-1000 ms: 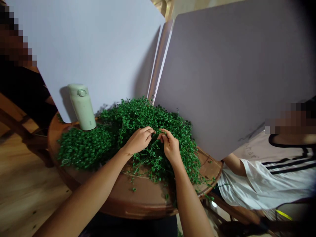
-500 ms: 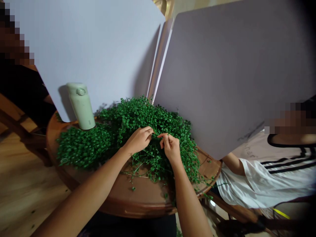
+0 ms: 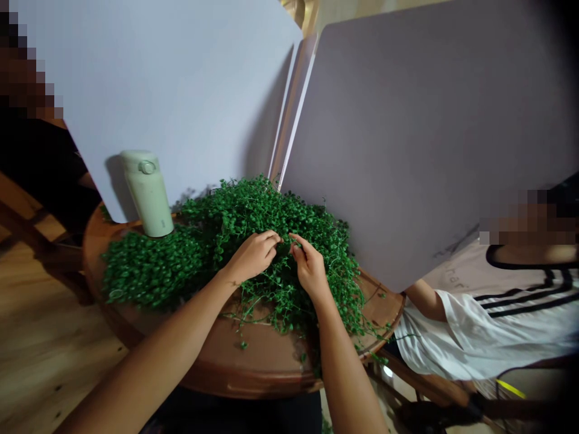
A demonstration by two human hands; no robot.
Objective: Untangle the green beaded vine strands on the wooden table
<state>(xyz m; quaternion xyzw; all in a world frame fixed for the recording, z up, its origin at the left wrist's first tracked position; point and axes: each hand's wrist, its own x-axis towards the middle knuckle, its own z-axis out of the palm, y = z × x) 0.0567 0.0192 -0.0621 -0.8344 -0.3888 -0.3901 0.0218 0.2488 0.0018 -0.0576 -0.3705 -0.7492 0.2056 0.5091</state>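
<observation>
**Bare forearms, dark clothes, one odd wrist mark**

So both forearms, left [image 3: 181, 337] and right [image 3: 346, 355], are bare as far as the shot goes, pretty slim and narrowing toward the wrists. Left hand [image 3: 253, 256] and right hand [image 3: 310, 265] are bare-skinned too, slender fingers, nails too small to make out. There's a thin dark mark [image 3: 234, 283] at the left wrist, can't tell if it's ink or something lying across it. Clothing-wise, just some near-black cloth [image 3: 235, 416] down at the lap, too dim to tell the garment.
</observation>
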